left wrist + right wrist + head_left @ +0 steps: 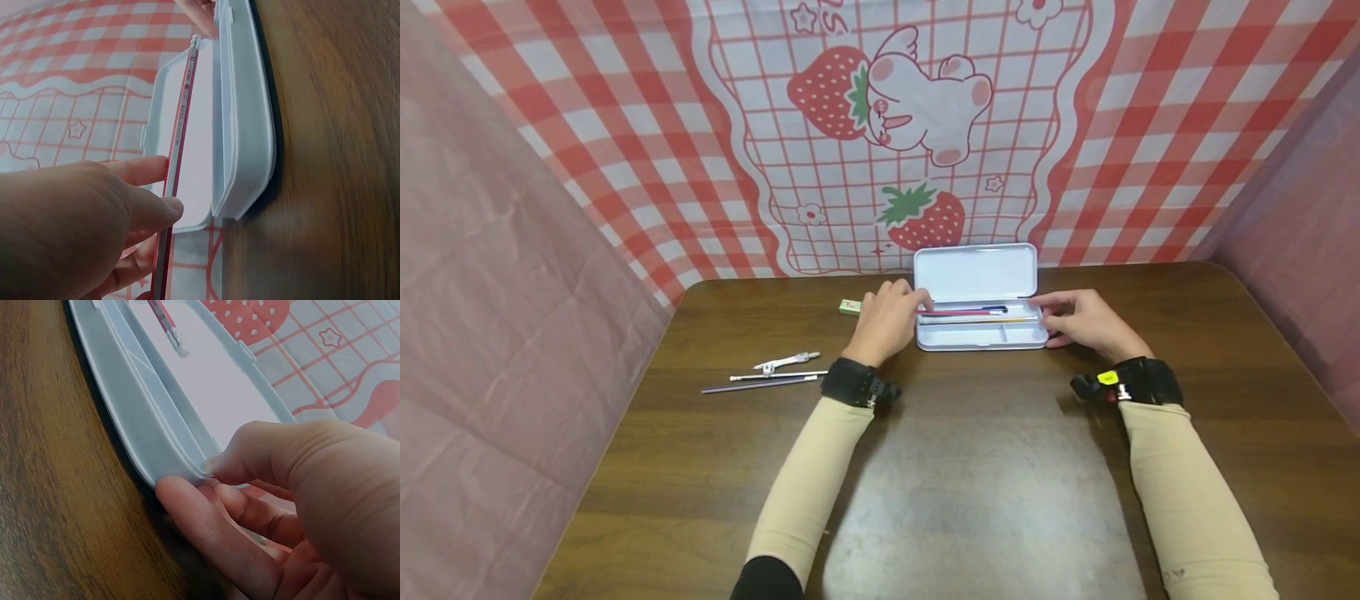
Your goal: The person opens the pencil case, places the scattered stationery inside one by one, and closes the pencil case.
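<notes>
An open white pencil case (958, 337) lies toward the back of the table, its lid (976, 273) tipped up behind it. Between thumb and fingers, my left hand (889, 321) pinches a red pencil (182, 115) with a white tip; the pencil slants across the case, above its rim in the left wrist view. A yellow pencil (1018, 320) and a dark blue one (1002, 308) are inside the case. At the case's right end my right hand (1086, 321) grips the corner, thumb at the rim and fingers against the outer wall.
Left of the case lie a white drawing compass (786, 362), a white pencil-like stick (775, 377) and a purplish-blue pencil (752, 386). A small pale green block (850, 307) sits behind my left hand. A checked cloth (760, 192) hangs along the table's back edge.
</notes>
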The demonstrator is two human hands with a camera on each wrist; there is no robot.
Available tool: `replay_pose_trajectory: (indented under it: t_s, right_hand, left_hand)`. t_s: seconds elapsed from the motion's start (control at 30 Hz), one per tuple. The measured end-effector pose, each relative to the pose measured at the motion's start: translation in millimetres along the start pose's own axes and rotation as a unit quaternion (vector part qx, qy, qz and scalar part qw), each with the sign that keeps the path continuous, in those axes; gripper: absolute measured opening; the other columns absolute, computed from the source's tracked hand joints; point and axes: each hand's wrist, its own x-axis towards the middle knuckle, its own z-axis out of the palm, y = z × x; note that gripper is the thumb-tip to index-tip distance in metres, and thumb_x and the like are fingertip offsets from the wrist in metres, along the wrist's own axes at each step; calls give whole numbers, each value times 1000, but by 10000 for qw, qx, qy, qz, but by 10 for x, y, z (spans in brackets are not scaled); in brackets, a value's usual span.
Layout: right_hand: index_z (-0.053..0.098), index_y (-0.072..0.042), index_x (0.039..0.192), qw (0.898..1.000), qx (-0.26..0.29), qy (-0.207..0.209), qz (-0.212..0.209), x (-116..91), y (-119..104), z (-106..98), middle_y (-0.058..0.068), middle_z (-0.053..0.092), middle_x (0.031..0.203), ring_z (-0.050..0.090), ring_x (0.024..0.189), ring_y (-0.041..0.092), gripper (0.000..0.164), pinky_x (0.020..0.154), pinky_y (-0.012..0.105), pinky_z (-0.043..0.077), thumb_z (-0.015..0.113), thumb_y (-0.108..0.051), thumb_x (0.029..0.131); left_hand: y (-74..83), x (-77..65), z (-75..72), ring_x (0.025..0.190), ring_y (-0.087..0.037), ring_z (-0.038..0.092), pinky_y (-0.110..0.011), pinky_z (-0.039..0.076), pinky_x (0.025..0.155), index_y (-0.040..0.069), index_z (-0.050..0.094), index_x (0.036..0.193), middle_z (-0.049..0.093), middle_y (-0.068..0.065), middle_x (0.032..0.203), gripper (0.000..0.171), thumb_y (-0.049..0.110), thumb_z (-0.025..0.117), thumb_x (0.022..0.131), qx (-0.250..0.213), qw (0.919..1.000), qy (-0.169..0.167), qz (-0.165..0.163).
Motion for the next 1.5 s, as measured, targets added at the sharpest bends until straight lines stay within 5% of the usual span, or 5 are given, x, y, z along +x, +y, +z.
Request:
replay_pose_trajectory:
  t_s: [0.73,1.5]
  right_hand:
    - [61,-5,135,10000,-24,30,34,-7,9,-9,18,51,104,63,85,29,41,65,30,63,63,-8,94]
    - [60,-2,135,10000,15,-23,-62,-5,-5,-9,19,52,105,63,84,27,42,65,29,63,64,-9,94]
  left_hand:
    - [321,147,-2,97,-20,56,-37,47,75,32,70,111,63,1,102,28,11,60,94,195,9998,53,31]
    - [440,237,145,98,-20,59,-37,48,75,34,69,113,65,2,105,31,12,61,92,7,9997,-44,-239]
